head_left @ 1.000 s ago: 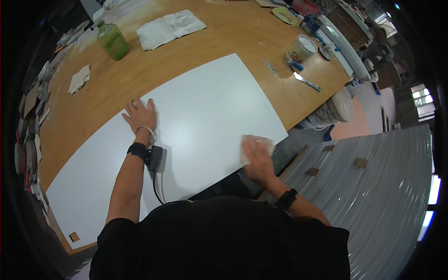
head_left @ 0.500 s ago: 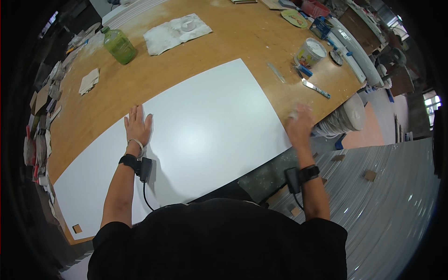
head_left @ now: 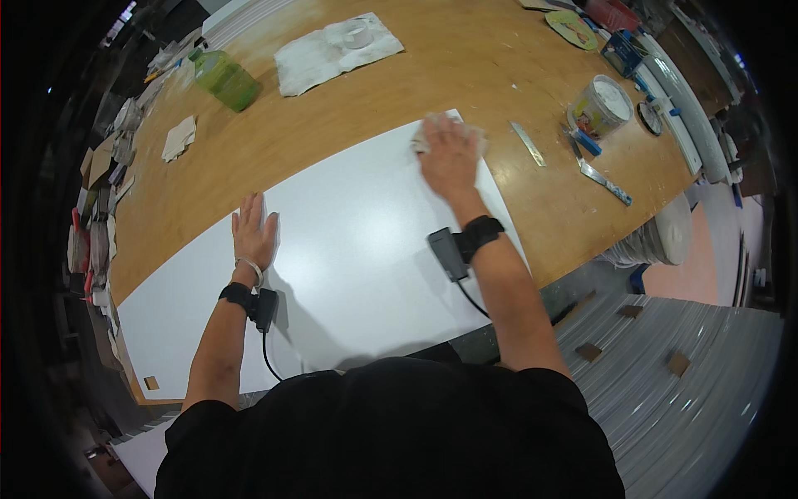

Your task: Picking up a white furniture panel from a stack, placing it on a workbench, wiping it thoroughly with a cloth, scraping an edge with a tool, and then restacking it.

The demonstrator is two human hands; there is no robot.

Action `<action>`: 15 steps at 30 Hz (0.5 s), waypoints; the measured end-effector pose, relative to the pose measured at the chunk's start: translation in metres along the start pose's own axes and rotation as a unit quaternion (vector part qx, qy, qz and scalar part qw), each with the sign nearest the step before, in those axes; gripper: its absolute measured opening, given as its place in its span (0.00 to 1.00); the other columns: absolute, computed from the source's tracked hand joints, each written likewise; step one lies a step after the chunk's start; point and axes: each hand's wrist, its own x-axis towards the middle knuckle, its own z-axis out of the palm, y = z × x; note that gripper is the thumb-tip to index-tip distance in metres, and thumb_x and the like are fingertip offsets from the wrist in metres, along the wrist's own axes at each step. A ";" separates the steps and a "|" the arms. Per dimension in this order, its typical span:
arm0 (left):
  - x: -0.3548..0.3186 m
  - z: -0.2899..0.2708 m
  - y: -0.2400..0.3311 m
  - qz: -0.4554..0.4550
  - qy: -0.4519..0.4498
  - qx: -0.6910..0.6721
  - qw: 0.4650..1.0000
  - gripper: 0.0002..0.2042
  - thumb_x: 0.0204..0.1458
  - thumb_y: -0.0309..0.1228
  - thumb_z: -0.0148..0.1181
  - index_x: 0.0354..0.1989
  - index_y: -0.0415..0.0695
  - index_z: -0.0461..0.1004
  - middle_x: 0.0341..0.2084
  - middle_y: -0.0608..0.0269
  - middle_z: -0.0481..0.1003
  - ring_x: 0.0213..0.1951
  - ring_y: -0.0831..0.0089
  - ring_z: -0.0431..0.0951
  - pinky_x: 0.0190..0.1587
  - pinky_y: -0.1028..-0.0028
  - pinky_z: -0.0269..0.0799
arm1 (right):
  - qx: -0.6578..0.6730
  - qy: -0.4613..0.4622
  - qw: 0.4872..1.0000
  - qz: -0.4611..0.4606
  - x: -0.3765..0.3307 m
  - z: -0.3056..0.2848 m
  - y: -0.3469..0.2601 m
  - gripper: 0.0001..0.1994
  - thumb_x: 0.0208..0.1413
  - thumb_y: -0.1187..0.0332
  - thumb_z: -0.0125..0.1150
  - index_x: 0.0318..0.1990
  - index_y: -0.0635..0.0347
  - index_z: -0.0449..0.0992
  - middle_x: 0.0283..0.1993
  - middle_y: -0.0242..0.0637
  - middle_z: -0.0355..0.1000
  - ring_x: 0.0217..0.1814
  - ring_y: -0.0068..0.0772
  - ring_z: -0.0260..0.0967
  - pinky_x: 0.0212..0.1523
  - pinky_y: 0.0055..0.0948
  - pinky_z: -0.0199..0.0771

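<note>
A large white panel (head_left: 357, 249) lies flat on the wooden table, with a small square cutout near its left corner. My left hand (head_left: 255, 234) rests flat on the panel by its far edge, fingers stretched out and holding nothing. At the panel's far right corner, my right hand (head_left: 450, 162) presses a pale cloth (head_left: 480, 141) down on the surface. The cloth shows on both sides of the hand; its middle is hidden under the palm and fingers.
Right of the panel lie a thin flat blade (head_left: 528, 144), a scraper (head_left: 607, 183) with a speckled handle and a tub of white paste (head_left: 600, 106). A green bottle (head_left: 226, 81), a white sheet (head_left: 320, 61) and a folded cloth (head_left: 179, 138) sit farther back.
My right hand has moved with the cloth from the panel's near right edge to its far right corner. My left hand stays on the panel, and the view has shifted slightly.
</note>
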 end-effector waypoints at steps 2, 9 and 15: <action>-0.002 0.001 -0.005 -0.008 0.004 0.023 1.000 0.27 0.56 0.44 0.40 0.62 0.44 0.53 0.63 0.56 0.51 0.65 0.62 0.45 0.65 0.62 0.34 | 0.009 -0.010 0.998 0.066 -0.006 -0.010 0.016 0.27 0.52 0.57 0.51 0.60 0.52 0.60 0.64 0.41 0.54 0.66 0.44 0.49 0.64 0.51 0.39; -0.002 0.004 -0.004 0.000 0.000 0.013 1.000 0.26 0.57 0.43 0.40 0.62 0.44 0.53 0.63 0.56 0.51 0.65 0.62 0.46 0.65 0.62 0.34 | 0.202 -0.059 0.957 -0.201 -0.032 0.025 -0.151 0.23 0.49 0.59 0.51 0.55 0.48 0.67 0.62 0.40 0.58 0.66 0.40 0.49 0.66 0.50 0.31; 0.003 0.006 -0.006 0.003 0.016 0.018 1.000 0.26 0.56 0.44 0.40 0.62 0.45 0.54 0.63 0.58 0.52 0.65 0.64 0.46 0.65 0.62 0.35 | 0.061 -0.074 0.995 -0.033 0.016 0.020 -0.104 0.25 0.52 0.53 0.49 0.58 0.48 0.63 0.63 0.40 0.55 0.68 0.43 0.45 0.65 0.51 0.32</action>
